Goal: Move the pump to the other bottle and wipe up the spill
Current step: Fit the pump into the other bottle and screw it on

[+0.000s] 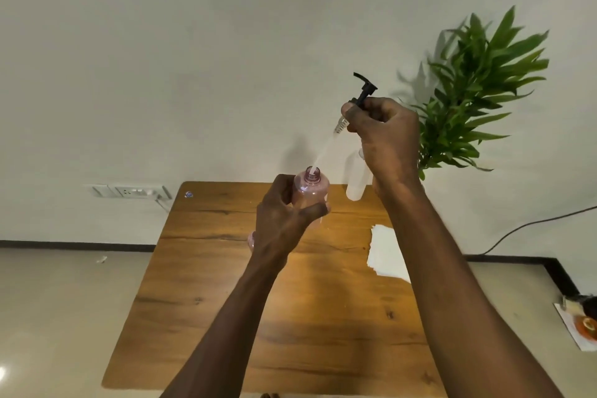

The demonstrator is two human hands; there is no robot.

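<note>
My left hand (281, 220) grips a pink translucent bottle (310, 191), held tilted above the wooden table (226, 284), its neck uncapped. My right hand (384, 136) holds the black pump (365, 87) by its collar, raised above and to the right of the bottle. The pump's clear dip tube (323, 152) slants down, and its tip is at the pink bottle's mouth. A second, clear white bottle (355, 184) stands on the table's far right, partly hidden behind my right wrist. A white paper towel (384, 252) lies flat on the table's right side.
A green leafy plant (478, 90) stands behind the table's far right corner. A wall socket strip (129, 191) sits at the left. A black cable (533, 223) runs along the wall at right. Small items lie on a sheet (578, 323) on the floor.
</note>
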